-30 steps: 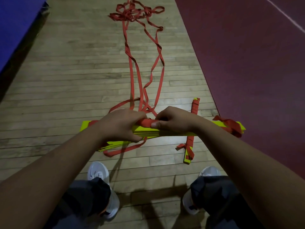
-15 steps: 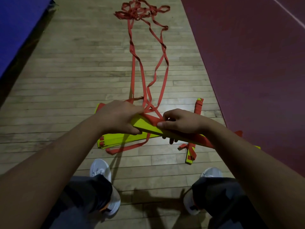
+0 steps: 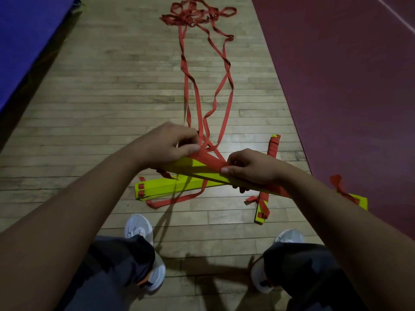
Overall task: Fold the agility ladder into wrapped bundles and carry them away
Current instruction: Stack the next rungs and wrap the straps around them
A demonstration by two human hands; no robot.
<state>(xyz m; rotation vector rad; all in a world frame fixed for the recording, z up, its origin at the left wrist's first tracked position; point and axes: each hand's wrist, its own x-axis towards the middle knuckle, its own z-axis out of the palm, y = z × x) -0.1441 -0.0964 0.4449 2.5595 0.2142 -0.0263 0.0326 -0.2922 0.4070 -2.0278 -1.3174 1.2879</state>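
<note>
Right hand [image 3: 253, 169] is gripping the yellow rung stack [image 3: 193, 169] above the wood floor [image 3: 112, 86], thumb pinning a wrap of red strap [image 3: 210, 161]. Left hand [image 3: 166, 147] is pinching the strap at the stack's other end. Wrapped bundle [image 3: 274, 148] is lying on the floor just past the right hand. Strap is trailing off to a far tangle [image 3: 193, 15].

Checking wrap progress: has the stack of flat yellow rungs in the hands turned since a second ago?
Yes. The yellow rung stack lay parallel to the wooden floorboards; now it slants across them, right end lower in view.
</note>
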